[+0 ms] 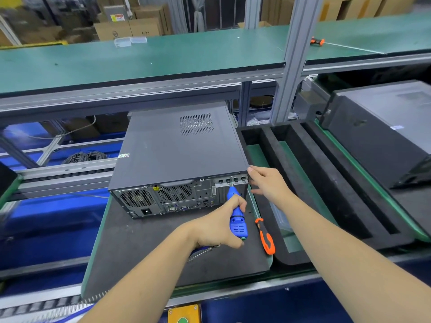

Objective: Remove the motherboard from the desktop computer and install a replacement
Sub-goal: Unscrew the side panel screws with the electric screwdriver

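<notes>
A grey desktop computer (177, 150) lies on its side on a dark mat, its rear panel with fans and ports facing me and its side cover closed. My left hand (219, 226) grips a blue electric screwdriver (236, 215), whose tip meets the rear panel near the top right expansion slots. My right hand (268, 183) rests with spread fingers against the case's near right corner, thumb at the top edge. No motherboard is visible.
An orange-and-black hand screwdriver (264, 236) lies on the mat right of the blue tool. A black foam tray (310, 183) with long slots sits to the right, another dark case (384, 131) beyond it. A green shelf (140, 59) runs above.
</notes>
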